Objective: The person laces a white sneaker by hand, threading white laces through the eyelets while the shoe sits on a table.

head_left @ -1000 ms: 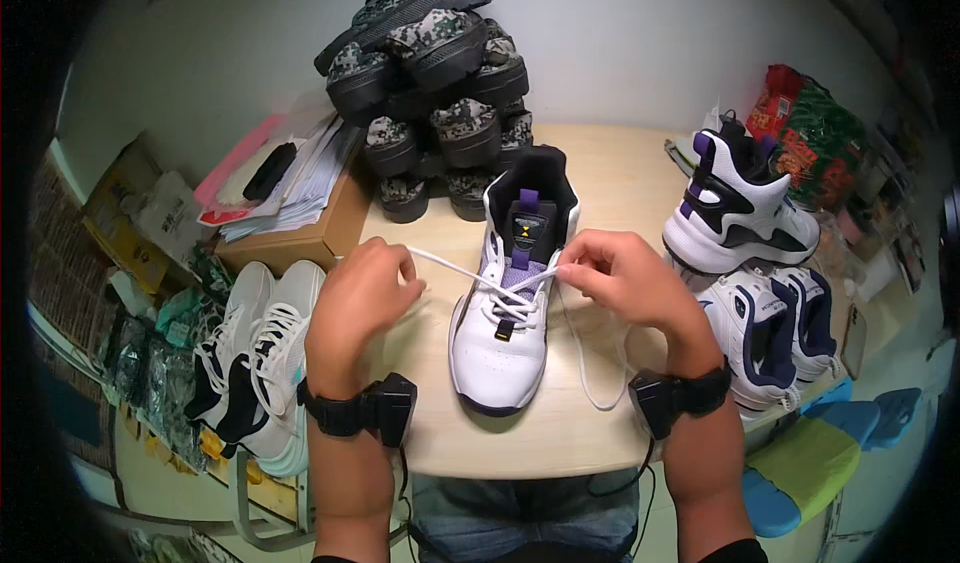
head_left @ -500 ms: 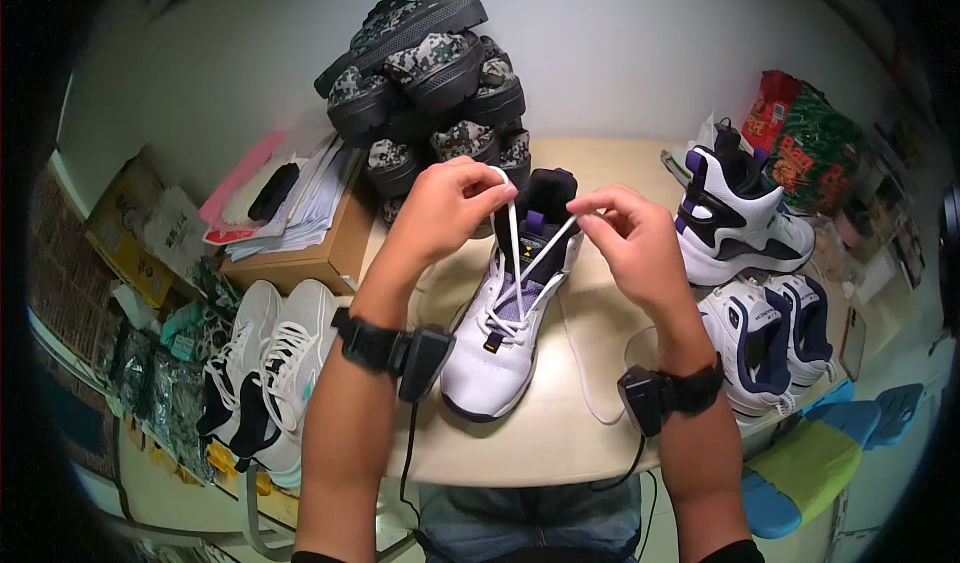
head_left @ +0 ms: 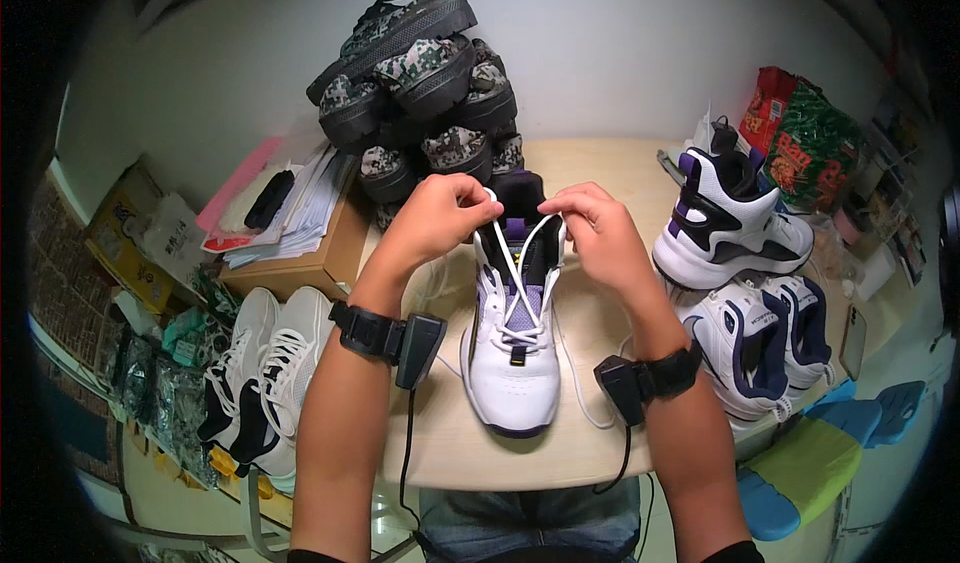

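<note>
A white high-top sneaker (head_left: 515,363) with purple and black trim stands toe toward me on the wooden table (head_left: 620,173). My left hand (head_left: 435,218) pinches one end of its white lace (head_left: 520,263) near the top eyelets. Over the other side of the tongue, my right hand (head_left: 590,228) grips the second lace end. Both lace ends cross down to the eyelets. Each wrist wears a black band with a cabled box.
A pile of camouflage shoes (head_left: 430,73) rises behind the sneaker. A cardboard box with papers (head_left: 300,233) lies at left, white sneakers (head_left: 265,373) below it. More white-and-purple sneakers (head_left: 735,223) and a red-green bag (head_left: 810,138) are at right.
Both hands moved from beside the sneaker's middle up to its collar, drawing the lace ends upward. The sneaker has stayed in place.
</note>
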